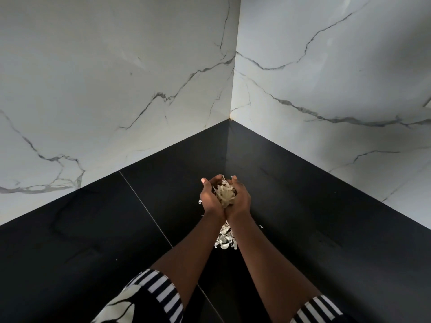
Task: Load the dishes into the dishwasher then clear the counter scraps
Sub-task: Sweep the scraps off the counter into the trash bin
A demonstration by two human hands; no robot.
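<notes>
With my left hand (211,199) and right hand (240,198) cupped round a pale papery scrap clump (225,194), the leftover pile of white flakes (225,240) lies beneath my wrists, nearer me.

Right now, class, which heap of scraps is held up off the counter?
The fluffy heap cupped between the left hand and right hand, above the black counter. The other heap lies on the counter under the wrists.

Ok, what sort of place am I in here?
Probably a kitchen corner: a black counter meets white marble-look walls. The left hand and right hand cup a handful of scraps, with loose scraps lying on the counter beneath.
</notes>
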